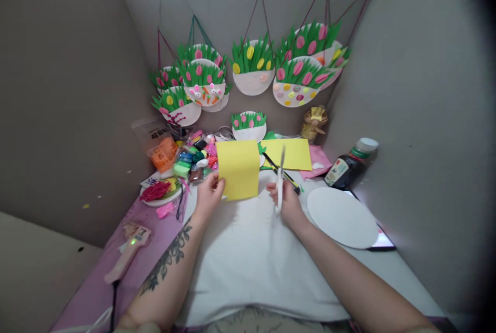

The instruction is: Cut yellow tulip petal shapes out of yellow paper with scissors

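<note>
The left hand [209,188] is pinching the yellow sheet [238,168] by its lower left corner, thumb in front, and is holding it upright above the white cloth [248,250] that is covering the worktop. The right hand [290,204] is closing around the handles of the scissors [279,183], blades pointing up, just beside the sheet's right edge but apart from it. The blades are blurring, so whether they are parted cannot be told.

Assessment: cutting is not appearing to have begun. The sheet is showing clean straight edges and no slit. It is reading as plain, matte and stiff enough to stand, with a slight curl.

A second yellow sheet [294,153] is lying flat behind the scissors. A blank white plate [341,217] is resting to the right, near a dark bottle [349,167]. A pink glue gun [126,253] is lying to the left, its light glowing green. Decorated plates [253,67] with green fringes and pink or yellow ovals are hanging on the wall behind.
</note>
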`<state>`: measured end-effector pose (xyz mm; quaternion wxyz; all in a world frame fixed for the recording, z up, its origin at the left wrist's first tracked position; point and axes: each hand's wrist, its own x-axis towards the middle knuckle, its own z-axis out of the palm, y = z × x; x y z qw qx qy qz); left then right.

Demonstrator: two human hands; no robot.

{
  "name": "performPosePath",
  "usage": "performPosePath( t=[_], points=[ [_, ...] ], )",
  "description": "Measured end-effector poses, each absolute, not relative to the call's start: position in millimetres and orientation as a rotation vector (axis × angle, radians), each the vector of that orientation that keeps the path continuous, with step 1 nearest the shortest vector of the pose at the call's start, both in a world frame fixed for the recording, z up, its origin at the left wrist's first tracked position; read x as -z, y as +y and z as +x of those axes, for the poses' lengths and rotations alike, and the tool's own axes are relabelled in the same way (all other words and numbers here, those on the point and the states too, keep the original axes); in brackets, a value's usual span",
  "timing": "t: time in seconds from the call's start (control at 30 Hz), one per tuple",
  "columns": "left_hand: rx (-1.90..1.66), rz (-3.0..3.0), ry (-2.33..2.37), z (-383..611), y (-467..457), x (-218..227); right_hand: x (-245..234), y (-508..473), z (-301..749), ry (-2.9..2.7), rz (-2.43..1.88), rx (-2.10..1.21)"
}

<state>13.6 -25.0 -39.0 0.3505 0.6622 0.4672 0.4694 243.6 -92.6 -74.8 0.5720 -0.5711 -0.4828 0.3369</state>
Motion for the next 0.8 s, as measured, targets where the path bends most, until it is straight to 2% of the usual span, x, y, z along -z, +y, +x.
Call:
performPosePath(
  t=[0.13, 0.23, 0.33, 0.43, 0.57, 0.8],
  points=[
    [-1.3, 1.697, 1.249, 15.1, -30.5, 37.0, 66.3, -92.2, 250.3, -1.034, -1.253, -0.657],
    [-1.339, 1.33, 1.093, 23.4, -32.5, 37.7, 67.5, -92.3, 246.0, -1.051, -1.247, -0.683],
    [-1.201, 0.991, 0.942, 39.1, -40.3, 36.2, 69.3, -92.4, 235.1, -1.085, -1.14, -0.766],
    [-1.077, 0.901, 0.855, 54.6, -54.3, 35.3, 65.1, -92.8, 225.7, -1.099, -1.1, -0.775],
    [-0.999, 0.994, 0.838, 60.7, -67.5, 42.0, 52.6, -94.9, 224.1, -1.012, -1.19, -0.737],
    [-0.806, 1.577, 0.943, 43.6, -70.6, 45.2, 40.2, -98.6, 235.4, -1.007, -1.125, -0.79]
  ],
)
